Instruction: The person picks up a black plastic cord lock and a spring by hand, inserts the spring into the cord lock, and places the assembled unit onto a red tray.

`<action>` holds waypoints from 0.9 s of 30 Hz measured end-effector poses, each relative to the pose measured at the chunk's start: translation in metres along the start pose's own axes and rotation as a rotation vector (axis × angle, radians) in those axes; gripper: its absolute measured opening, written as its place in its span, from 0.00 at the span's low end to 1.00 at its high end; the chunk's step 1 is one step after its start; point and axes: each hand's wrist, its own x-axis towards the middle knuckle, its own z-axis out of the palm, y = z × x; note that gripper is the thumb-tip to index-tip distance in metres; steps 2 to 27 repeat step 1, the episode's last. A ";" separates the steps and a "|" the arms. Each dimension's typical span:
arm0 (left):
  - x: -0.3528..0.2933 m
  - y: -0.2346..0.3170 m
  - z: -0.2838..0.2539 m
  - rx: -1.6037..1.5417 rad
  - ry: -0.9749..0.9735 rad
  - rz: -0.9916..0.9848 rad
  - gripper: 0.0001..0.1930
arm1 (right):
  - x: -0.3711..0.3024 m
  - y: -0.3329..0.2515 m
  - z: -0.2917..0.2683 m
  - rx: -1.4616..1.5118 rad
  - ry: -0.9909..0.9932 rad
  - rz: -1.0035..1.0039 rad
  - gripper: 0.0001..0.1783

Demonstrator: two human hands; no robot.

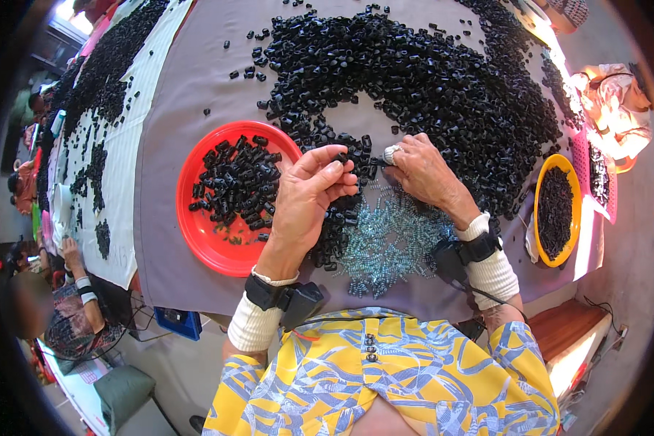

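My left hand point(307, 192) is closed in a pinch, thumb against fingers, on a small black plastic piece point(342, 157). Close by on the right, my right hand point(430, 174) has its fingers curled together, a white cover on one finger. What sits between those fingertips is too small to make out. Below both hands lies a heap of small pale blue-green metal springs point(385, 243). A broad pile of black plastic pieces point(429, 87) spreads beyond and around them. Left of my left hand stands a red basin point(221, 254), partly filled with similar black pieces.
A yellow basin point(575, 214) of dark pieces stands at the right edge, beside a pink basket point(581, 156). A grey cloth point(174, 145) covers the table. Further left, a white-covered table point(120, 189) bears more black pieces, and another person's hand point(70, 254) rests there.
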 end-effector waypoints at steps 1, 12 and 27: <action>0.000 0.000 -0.001 0.010 0.004 0.008 0.14 | 0.001 0.000 -0.002 -0.009 -0.026 0.007 0.09; 0.000 0.000 -0.001 0.010 0.004 0.008 0.14 | 0.001 0.000 -0.002 -0.009 -0.026 0.007 0.09; 0.000 0.000 -0.001 0.010 0.004 0.008 0.14 | 0.001 0.000 -0.002 -0.009 -0.026 0.007 0.09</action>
